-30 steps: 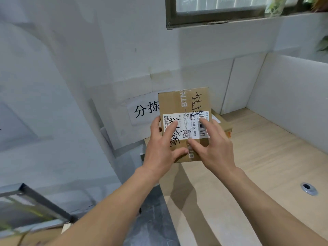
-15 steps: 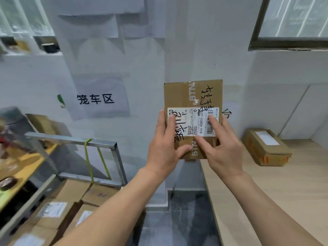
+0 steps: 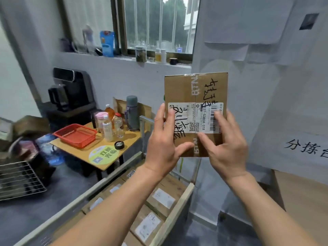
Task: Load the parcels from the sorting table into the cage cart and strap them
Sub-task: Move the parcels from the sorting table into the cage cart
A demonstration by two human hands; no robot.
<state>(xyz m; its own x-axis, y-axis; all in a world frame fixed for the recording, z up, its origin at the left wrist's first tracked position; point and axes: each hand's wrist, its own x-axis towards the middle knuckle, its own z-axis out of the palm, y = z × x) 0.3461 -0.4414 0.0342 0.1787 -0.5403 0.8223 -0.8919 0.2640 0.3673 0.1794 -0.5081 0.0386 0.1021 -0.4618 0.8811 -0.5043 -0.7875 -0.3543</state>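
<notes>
A flat brown cardboard parcel (image 3: pixel 186 89) is held up in the air at chest height, its broad face turned toward the camera. It hangs above the far end of the cage cart (image 3: pixel 174 217) and in front of the white wall. Clear tape printed with "BTN" runs down its middle, black handwritten characters cross the face, and a white shipping label (image 3: pixel 193 112) with a barcode and QR code sits across the lower half.

The left grip (image 3: pixel 163 150) grasps the parcel's lower left side, with fingers lying up along the left edge and onto the label and the thumb laid across the bottom of the face. The right grip (image 3: pixel 227 150) grasps the lower right side, with fingers spread over the barcode and the thumb pointing in toward the tape. Both forearms reach up from the bottom of the view.

Below the arms, the cart already holds several brown labelled boxes (image 3: pixel 159 199) lying flat and packed side by side. At the lower right shows a corner of the light wooden counter (image 3: pixel 301 192), under a white paper sign (image 3: pixel 305 148) with black characters.

To the left stands a small yellow table (image 3: pixel 83 153) carrying a red plastic basket (image 3: pixel 76 134), several bottles and a grey flask (image 3: pixel 132 112).
</notes>
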